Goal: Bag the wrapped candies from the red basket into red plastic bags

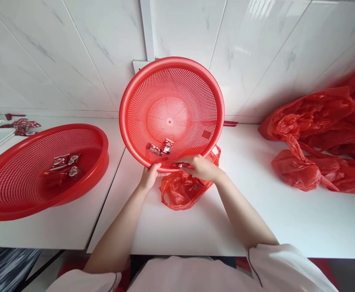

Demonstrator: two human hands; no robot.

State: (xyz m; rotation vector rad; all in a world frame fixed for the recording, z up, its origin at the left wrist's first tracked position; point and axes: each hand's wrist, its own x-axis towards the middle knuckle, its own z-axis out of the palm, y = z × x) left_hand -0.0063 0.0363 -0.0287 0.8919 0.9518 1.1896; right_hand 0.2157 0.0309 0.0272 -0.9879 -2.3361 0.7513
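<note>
A red mesh basket (168,121) is tilted so that its open side faces me. My left hand (149,177) grips its lower rim, thumb over the edge. Inside the basket, near the lower side, lie small red and white packets (166,147). My right hand (198,167) reaches over the lower right rim, its fingers curled at a small packet, partly hidden. Below the rim, an open red plastic bag (179,198) stands on the white table, with red packets visible inside.
Another red basket (100,162) with several packets sits at the left. Filled red plastic bags (295,170) lie at the right against the tiled wall. Red wrappers (25,126) and a tray edge (1,142) are at the far left.
</note>
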